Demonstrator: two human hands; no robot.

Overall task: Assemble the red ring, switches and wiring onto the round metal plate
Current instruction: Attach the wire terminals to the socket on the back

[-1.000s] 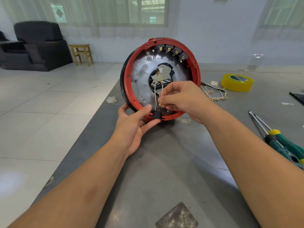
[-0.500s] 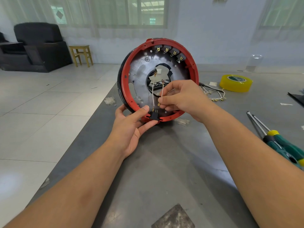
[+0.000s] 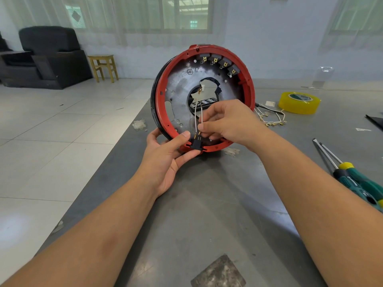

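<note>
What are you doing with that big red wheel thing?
A person is putting wires onto it. The left hand holds the red ring and its round metal plate up on edge on the grey table, thumb by a small black switch at the bottom. The right hand pinches a thin white wire just above that switch. Four more switches sit along the top.

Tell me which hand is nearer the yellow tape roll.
Right. The right hand works at the red ring, beside the yellow tape roll; the left hand sits farther left.
</note>
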